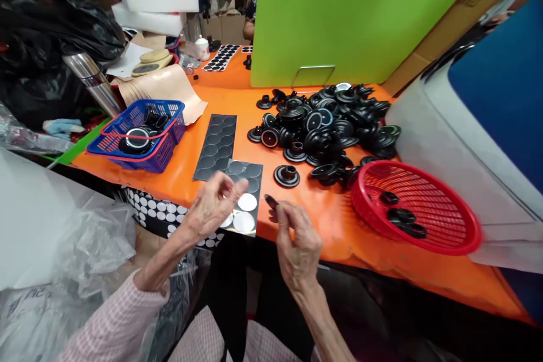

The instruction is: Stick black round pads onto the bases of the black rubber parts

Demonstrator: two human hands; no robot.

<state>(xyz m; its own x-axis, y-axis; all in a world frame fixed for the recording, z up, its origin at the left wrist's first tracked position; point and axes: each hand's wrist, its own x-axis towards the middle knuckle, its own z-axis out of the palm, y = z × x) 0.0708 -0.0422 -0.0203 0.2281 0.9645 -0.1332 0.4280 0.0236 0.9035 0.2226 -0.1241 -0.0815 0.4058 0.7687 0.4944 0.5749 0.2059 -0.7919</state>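
While the orange tabletop [335, 240] spreads under everything, the dark sheet of round discs [255, 212] lying at its near edge serves as the landmark. A heap of black fittings [320, 138] sits beyond the sheet and to its right; the red basket [445, 209], with a few black pieces inside, stands well to the right, the blue basket [167, 153] to the left and farther back. The person's right hand [301, 243], just right of the sheet, holds a small dark disc [270, 201] in a narrow pinch, tilted almost edge-on. The left hand [216, 206] hovers over the sheet's left side, thumb and forefinger close; one cannot tell whether they hold anything. Gripping the disc only by its rim should keep its faces clean, and turning it flat would make it easier to centre
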